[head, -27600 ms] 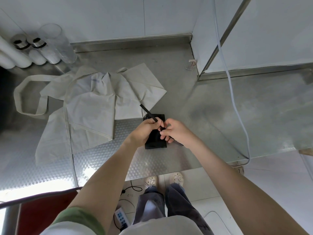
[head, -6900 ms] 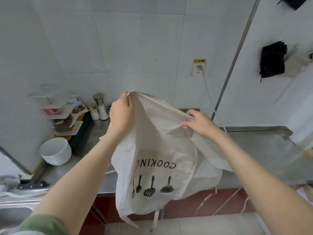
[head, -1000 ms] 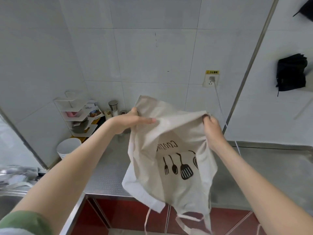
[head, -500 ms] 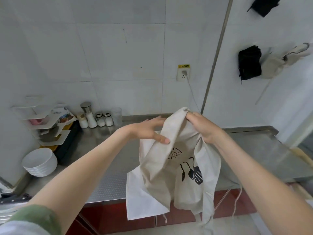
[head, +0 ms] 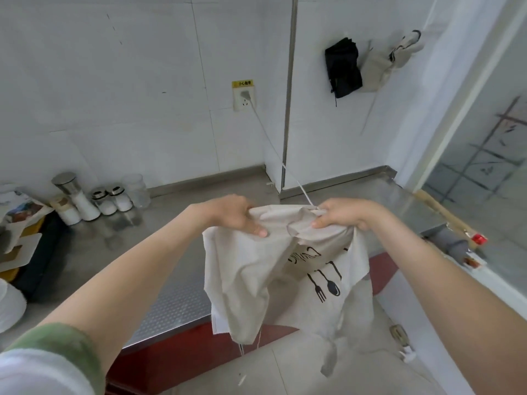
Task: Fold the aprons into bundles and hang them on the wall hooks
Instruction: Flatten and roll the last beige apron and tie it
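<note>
A cream apron (head: 253,280) with black cutlery print hangs in the air in front of the steel counter (head: 148,252). My left hand (head: 236,215) grips its top edge on the left. My right hand (head: 339,215) pinches the bunched top edge on the right. The cloth droops below both hands, its strings dangling toward the floor. On the right wall a black apron bundle (head: 343,67) hangs beside a cream bundle (head: 382,67).
Jars and shakers (head: 94,198) stand at the back left of the counter, with a small rack (head: 17,238) and white bowls (head: 8,306) further left. A cable (head: 273,149) runs down from the wall socket (head: 243,95). A glass partition (head: 484,181) rises at the right.
Both hands have dropped lower and spread slightly apart along the apron's top edge. My left hand, open half a second ago, now grips the cloth. The view has swung down and right.
</note>
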The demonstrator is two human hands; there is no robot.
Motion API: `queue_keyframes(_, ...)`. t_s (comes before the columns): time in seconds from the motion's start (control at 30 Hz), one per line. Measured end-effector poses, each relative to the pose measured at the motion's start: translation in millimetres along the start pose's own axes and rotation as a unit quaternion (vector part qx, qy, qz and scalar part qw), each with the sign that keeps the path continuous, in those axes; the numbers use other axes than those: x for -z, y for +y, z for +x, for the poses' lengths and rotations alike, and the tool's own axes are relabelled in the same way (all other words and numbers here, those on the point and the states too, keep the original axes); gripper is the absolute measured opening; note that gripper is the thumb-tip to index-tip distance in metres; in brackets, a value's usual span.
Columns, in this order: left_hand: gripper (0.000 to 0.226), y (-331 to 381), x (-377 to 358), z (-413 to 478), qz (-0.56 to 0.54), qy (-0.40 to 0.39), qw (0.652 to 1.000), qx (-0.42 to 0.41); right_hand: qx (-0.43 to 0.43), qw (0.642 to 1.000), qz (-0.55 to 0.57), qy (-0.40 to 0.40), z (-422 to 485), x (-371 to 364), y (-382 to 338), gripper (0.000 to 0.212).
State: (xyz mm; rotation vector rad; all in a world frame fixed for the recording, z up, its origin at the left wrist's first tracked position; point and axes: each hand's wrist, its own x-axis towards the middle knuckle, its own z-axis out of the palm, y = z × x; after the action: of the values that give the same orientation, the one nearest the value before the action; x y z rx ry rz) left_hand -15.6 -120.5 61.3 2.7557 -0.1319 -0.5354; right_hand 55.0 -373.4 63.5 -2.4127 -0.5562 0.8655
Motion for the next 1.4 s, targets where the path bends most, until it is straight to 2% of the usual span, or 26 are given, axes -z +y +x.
queue_keyframes(0.07, 0.051, 7.8, -6.0, 6.9, 0.017, -0.062, 0.998, 0.014, -0.021, 1.000, -0.012, -0.011, -4.2, 2.8, 8.4, 0.010)
queue_keyframes(0.1, 0.049, 11.5, -11.2, 13.4, 0.033, -0.077, 0.996, 0.020, -0.031, 0.999, -0.020, -0.011, -7.1, 3.9, 13.0, 0.014)
queue_keyframes(0.17, 0.037, 18.6, -18.5, 23.0, 0.067, -0.070, 0.995, 0.027, -0.035, 0.999, -0.019, -0.006, -10.5, 5.2, 19.8, 0.014)
queue_keyframes(0.23, 0.028, 23.3, -18.5, 27.0, 0.056, -0.037, 0.997, 0.025, -0.032, 0.999, -0.003, -0.008, -14.3, 8.1, 26.3, 0.007)
queue_keyframes(0.3, 0.016, 22.3, -14.3, 26.8, -0.035, 0.012, 0.999, 0.015, -0.039, 0.999, -0.008, -0.034, -16.0, 8.7, 30.5, 0.020)
queue_keyframes(0.37, 0.022, 17.6, -8.5, 22.3, -0.183, 0.080, 0.980, 0.017, -0.045, 0.994, -0.092, -0.030, -10.0, 4.8, 31.4, 0.030)
queue_keyframes(0.43, 0.022, 12.3, -1.9, 13.9, -0.251, 0.146, 0.957, 0.022, -0.041, 0.989, -0.139, 0.008, 5.7, -2.1, 31.5, 0.022)
queue_keyframes(0.53, 0.020, -3.1, 10.4, -4.1, -0.207, 0.227, 0.951, 0.019, -0.020, 0.993, -0.084, 0.085, 21.1, -8.4, 20.5, 0.006)
queue_keyframes(0.63, 0.026, -25.0, 24.2, -27.1, -0.158, 0.287, 0.943, 0.050, 0.026, 0.979, -0.017, 0.201, 30.8, -7.4, 0.9, 0.013)
queue_keyframes(0.67, 0.029, -33.6, 28.0, -33.5, -0.143, 0.322, 0.933, 0.070, 0.043, 0.968, 0.011, 0.246, 35.9, -6.5, -6.9, 0.022)
queue_keyframes(0.73, 0.031, -49.7, 34.4, -48.3, -0.148, 0.428, 0.885, 0.109, 0.065, 0.949, 0.035, 0.307, 48.0, -6.0, -23.5, 0.030)
queue_keyframes(0.77, 0.033, -58.2, 35.3, -54.7, -0.154, 0.473, 0.858, 0.127, 0.063, 0.948, 0.014, 0.311, 54.2, -6.7, -28.3, 0.025)
queue_keyframes(0.8, 0.035, -67.9, 35.9, -63.6, -0.138, 0.483, 0.852, 0.146, 0.056, 0.953, -0.023, 0.298, 60.8, -10.3, -33.9, 0.019)
queue_keyframes(0.87, 0.033, -85.5, 27.0, -71.8, -0.016, 0.359, 0.912, 0.198, 0.035, 0.962, -0.062, 0.265, 71.8, -21.9, -33.0, 0.026)
queue_keyframes(0.9, 0.032, -95.6, 19.1, -77.5, 0.035, 0.290, 0.929, 0.225, 0.036, 0.964, -0.055, 0.259, 77.7, -30.9, -33.2, 0.028)
queue_keyframes(0.93, 0.036, -103.9, 12.8, -82.9, 0.053, 0.251, 0.937, 0.238, 0.047, 0.962, -0.035, 0.266, 81.3, -38.9, -34.2, 0.029)
queue_keyframes(1.0, 0.054, -116.9, 7.7, -94.9, 0.024, 0.246, 0.942, 0.228, 0.072, 0.953, 0.013, 0.293, 90.7, -46.6, -42.8, 0.035)
queue_keyframes(1.07, 0.064, -124.0, 6.0, -102.5, 0.036, 0.188, 0.954, 0.229, 0.089, 0.948, 0.031, 0.305, 96.6, -46.6, -49.8, 0.035)
queue_keyframes(1.17, 0.052, -134.0, 4.4, -110.3, 0.148, 0.104, 0.944, 0.275, 0.113, 0.965, -0.029, 0.237, 101.3, -40.1, -62.4, 0.023)
queue_keyframes(1.27, 0.033, -150.1, 9.0, -112.3, 0.169, 0.149, 0.925, 0.306, 0.125, 0.967, -0.162, 0.149, 105.5, -35.0, -68.9, 0.024)
queue_keyframes(1.33, 0.024, -157.5, 16.0, -114.9, 0.142, 0.213, 0.910, 0.325, 0.120, 0.959, -0.211, 0.148, 116.2, -31.3, -68.8, 0.028)
queue_keyframes(1.4, 0.022, -159.6, 28.9, -116.8, 0.136, 0.269, 0.890, 0.342, 0.097, 0.957, -0.211, 0.172, 123.2, -23.9, -74.5, 0.031)
